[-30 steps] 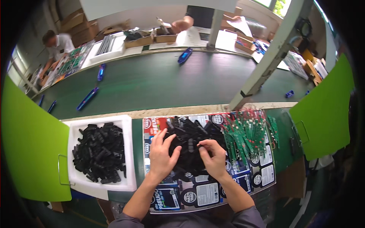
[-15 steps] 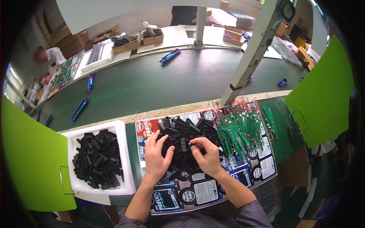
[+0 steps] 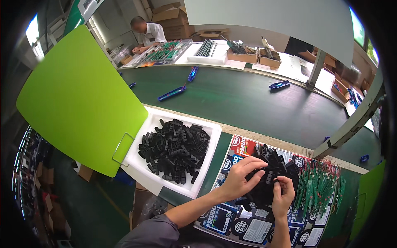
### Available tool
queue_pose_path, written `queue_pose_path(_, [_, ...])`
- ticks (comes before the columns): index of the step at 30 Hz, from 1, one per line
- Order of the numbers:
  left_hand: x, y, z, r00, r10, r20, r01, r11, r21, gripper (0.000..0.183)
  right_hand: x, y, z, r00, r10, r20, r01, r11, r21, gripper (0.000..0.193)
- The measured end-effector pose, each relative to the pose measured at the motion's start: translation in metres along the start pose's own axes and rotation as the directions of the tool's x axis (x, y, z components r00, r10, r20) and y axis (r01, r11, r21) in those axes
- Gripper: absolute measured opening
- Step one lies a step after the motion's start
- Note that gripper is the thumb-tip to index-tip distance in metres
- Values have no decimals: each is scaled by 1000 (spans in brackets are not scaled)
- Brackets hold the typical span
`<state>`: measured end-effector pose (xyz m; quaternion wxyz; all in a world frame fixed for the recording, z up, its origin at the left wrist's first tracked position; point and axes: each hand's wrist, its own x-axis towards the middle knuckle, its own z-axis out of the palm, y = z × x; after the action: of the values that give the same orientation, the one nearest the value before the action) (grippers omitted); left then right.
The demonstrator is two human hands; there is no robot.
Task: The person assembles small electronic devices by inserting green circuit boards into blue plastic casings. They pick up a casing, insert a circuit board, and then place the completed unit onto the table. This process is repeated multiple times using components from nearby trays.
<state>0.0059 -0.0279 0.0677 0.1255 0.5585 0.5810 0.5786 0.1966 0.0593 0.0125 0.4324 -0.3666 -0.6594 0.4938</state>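
Note:
A heap of black plastic parts [image 3: 260,198] lies on a printed sheet [image 3: 253,230]. My left hand [image 3: 240,177] is over the heap's left side, fingers apart and slightly curved, with nothing visible in it. Close to its right, my right hand [image 3: 283,194] has thumb and forefinger pinched together; whatever is between them is too small or hidden to name. One ribbed black part [image 3: 269,177] shows between the two hands, and I cannot tell whether either touches it.
Left of the sheet stands a white tray [image 3: 213,142] of similar black parts. Green circuit boards with red wires [image 3: 316,188] lie to the right. Beyond runs a dark green belt [image 3: 231,99] carrying blue pieces [image 3: 172,94]. A green panel [image 3: 82,103] rises at left; a co-worker [image 3: 149,35] sits far off.
The view has swung left, so the bench appears farther right and the white tray is nearer the middle. My left hand's fingers have drawn in toward the right hand, which stays pinched.

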Motion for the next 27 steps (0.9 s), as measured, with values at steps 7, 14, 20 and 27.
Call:
queue_pose_path(7, [32,20,0,986,79,145,-69,995,-76,21,5,-2,-3,1000,8,-7,-7,993,115,14])
queue_pose_path(14, [119,-4,65,956,167,242,-169,986,-12,17,10,-14,-17,999,36,-19,-33,990,140,19])
queue_pose_path(20, [200,-73,175,926,17,377,-25,1000,17,22,13,-11,-22,999,-14,-43,18,995,98,20])
queue_pose_path(27, [258,-111,289,839,-22,543,-112,971,213,31,13,-22,-30,999,20,-35,-18,998,58,20])
